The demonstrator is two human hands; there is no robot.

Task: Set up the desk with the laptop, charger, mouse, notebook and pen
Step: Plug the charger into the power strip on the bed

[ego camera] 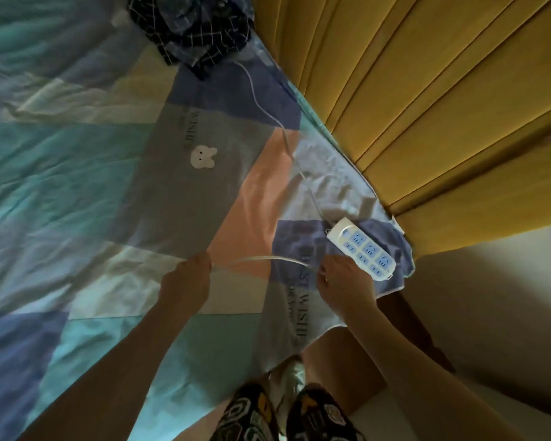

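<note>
Single head view only, nothing to cross-check against. I look steeply down from standing height over bed edge, facing patchwork bedspread (109, 186) and yellow headboard (442, 122). Wide lens bends edges. Both forearms reach in from bottom, close to lens; legs at bottom edge.

The bedspread (109, 192) was a patchwork of teal, grey, blue, peach and pale cream blocks, with dark lettering and a small white rabbit face (203, 157) on the grey. The power strip (361, 248) was white with blue sockets, its cord (261, 100) white. The headboard (442, 100) was mustard yellow, ribbed. The crumpled cloth (191, 27) was navy with white checks.
</note>
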